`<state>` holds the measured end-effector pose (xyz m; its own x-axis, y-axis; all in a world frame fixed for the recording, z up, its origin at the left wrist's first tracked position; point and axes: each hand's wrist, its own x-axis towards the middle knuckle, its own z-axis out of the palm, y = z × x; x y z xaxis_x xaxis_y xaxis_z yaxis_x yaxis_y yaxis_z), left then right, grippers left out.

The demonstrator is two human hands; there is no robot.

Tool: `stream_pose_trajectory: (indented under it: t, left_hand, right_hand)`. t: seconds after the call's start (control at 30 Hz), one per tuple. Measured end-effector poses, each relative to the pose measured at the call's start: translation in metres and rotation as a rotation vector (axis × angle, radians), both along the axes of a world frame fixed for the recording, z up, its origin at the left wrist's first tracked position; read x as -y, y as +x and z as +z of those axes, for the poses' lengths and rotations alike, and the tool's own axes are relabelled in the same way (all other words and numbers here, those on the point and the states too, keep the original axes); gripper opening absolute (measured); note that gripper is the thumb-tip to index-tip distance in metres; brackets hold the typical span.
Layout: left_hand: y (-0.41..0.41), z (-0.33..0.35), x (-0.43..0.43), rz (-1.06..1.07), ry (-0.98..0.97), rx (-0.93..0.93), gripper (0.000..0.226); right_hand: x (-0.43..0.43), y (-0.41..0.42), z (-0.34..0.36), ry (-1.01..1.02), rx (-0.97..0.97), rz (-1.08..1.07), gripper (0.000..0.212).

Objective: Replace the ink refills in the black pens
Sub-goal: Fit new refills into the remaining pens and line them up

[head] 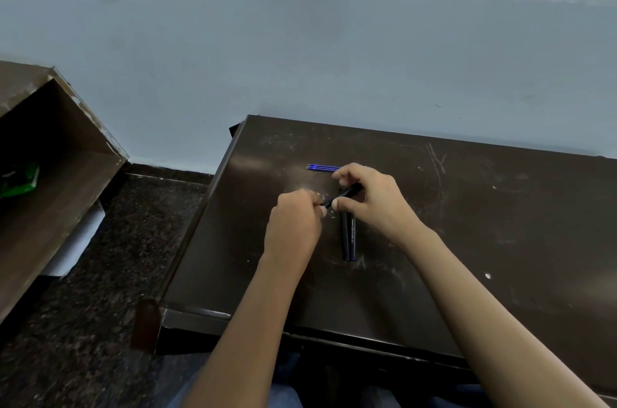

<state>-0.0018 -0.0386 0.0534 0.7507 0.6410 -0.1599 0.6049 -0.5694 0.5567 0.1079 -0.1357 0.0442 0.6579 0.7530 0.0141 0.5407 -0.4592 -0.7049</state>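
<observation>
A black pen (344, 194) is held slanted above the dark desk (467, 224), between both hands. My left hand (295, 224) pinches its lower left end. My right hand (370, 198) grips its barrel with thumb and fingers. Two more black pens (349, 237) lie side by side on the desk just below my right hand, pointing toward me. A few blue ink refills (322, 168) lie together beyond my hands, partly hidden by my right fingers.
The desk's left edge (213, 193) drops to a speckled dark floor (100, 290). A second wooden desk (50, 147) with a green item (20, 178) on its shelf stands at the left. A pale blue wall (334, 56) backs the desk.
</observation>
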Motion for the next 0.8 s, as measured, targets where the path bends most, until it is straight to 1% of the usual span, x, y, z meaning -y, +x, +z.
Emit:
stream_pose_trajectory:
  t: [0.07,0.17,0.27,0.37,0.53,0.6,0.67,0.73,0.8]
  left_hand:
    - [0.000,-0.004,0.002,0.011,-0.034,0.029,0.025]
    - [-0.003,-0.011,0.002,0.055,-0.035,0.052,0.021]
    - [-0.003,-0.017,0.003,0.067,-0.035,0.038,0.020]
    - [0.006,-0.020,0.000,0.087,-0.051,-0.004,0.020]
    - [0.024,-0.028,0.001,0.098,0.007,-0.091,0.020]
    - [0.027,-0.037,0.004,0.097,-0.002,-0.115,0.022]
    - [0.028,-0.045,0.008,0.094,-0.003,-0.125,0.023]
    - [0.030,-0.050,0.011,0.074,0.020,-0.138,0.023]
    - [0.032,-0.052,0.013,0.057,0.041,-0.145,0.023]
  right_hand:
    - [0.003,0.004,-0.004,-0.016,0.013,-0.065,0.042]
    - [0.010,0.012,-0.012,-0.108,-0.022,-0.191,0.037]
    - [0.018,0.016,-0.020,-0.218,-0.115,-0.240,0.033]
    - [0.019,0.014,-0.027,-0.273,-0.163,-0.257,0.036]
    - [0.012,0.003,-0.039,-0.320,-0.171,-0.262,0.041]
    - [0.010,-0.001,-0.043,-0.312,-0.174,-0.258,0.042]
    - [0.009,-0.005,-0.046,-0.298,-0.176,-0.258,0.048]
    - [0.008,-0.007,-0.048,-0.291,-0.166,-0.254,0.054]
    - [0.007,-0.010,-0.050,-0.292,-0.156,-0.246,0.055]
